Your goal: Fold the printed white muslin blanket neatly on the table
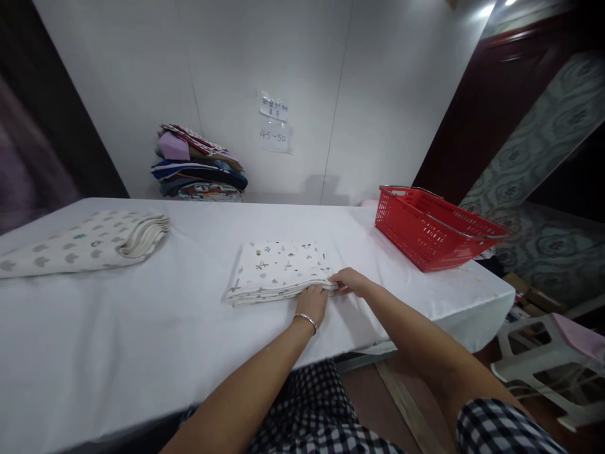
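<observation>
Checked sleeves and two bare forearms reach from the near edge toward the folded cloth (278, 271), the landmark for all that follows. Fingers of the left hand (312, 302) curl against the cloth's near right corner, tips tucked under or into the layers, though whether they pinch any fabric cannot be told; a bangle (306, 320) sits on that wrist. Just beside it, the right hand (348, 280) lies bent at the cloth's right edge, its fingertips touching the stacked layers, and again the grip itself is hidden. That cloth, white with small prints, rests flat near the middle of the white table (142, 353), its edges fairly square. To handle it well, I judge both hands should slide fully beneath the stack, keep the layers level and pressed together, and lift evenly so the fold does not splay. Left of the cloth, well apart, lies a second folded cloth (89, 243) with grey spots. Right of it stands a red basket (430, 230). Beyond it, against the wall, sits a pile of fabrics (198, 164) under a paper note (274, 123).
</observation>
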Demonstrator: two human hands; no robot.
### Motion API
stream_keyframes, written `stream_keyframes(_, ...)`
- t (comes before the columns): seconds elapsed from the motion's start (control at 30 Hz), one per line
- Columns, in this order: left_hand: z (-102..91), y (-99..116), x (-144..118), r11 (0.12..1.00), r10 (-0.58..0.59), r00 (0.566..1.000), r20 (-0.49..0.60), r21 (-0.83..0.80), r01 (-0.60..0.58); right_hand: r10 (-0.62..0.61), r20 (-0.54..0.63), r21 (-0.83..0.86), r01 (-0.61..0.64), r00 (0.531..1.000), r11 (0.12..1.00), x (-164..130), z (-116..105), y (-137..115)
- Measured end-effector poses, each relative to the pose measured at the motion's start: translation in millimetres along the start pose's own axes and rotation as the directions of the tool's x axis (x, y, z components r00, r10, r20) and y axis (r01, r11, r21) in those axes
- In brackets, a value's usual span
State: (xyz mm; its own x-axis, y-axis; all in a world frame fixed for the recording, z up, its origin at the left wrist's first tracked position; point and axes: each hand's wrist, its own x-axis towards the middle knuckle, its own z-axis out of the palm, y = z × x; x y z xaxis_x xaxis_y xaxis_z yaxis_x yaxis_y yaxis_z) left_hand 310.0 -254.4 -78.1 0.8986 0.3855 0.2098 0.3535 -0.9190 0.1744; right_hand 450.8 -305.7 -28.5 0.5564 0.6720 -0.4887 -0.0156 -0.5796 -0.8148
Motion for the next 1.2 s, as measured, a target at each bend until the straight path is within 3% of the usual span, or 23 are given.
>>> stream_keyframes(0.27, 0.3, 4, 18, 1.0, -0.02, 1.0, 0.013, 0.015, 0.02, 0.012, 0.021, 0.02, -0.013, 1.0, 1.0, 3, -2, -4)
stream_keyframes(0.73, -0.4, 7, 7, 1.0, -0.026, 0.993, 0.114, -0.011, 0.028, 0.062, 0.126, 0.007, -0.064, 0.99, 0.998, 2, 0, 8)
stream_keyframes(1.2, -6.9, 8, -6, 0.999, -0.036, 0.987, 0.154, -0.034, 0.042, 0.015, -0.014, -0.203, -0.018, 1.0, 0.979, -5, 9, 2)
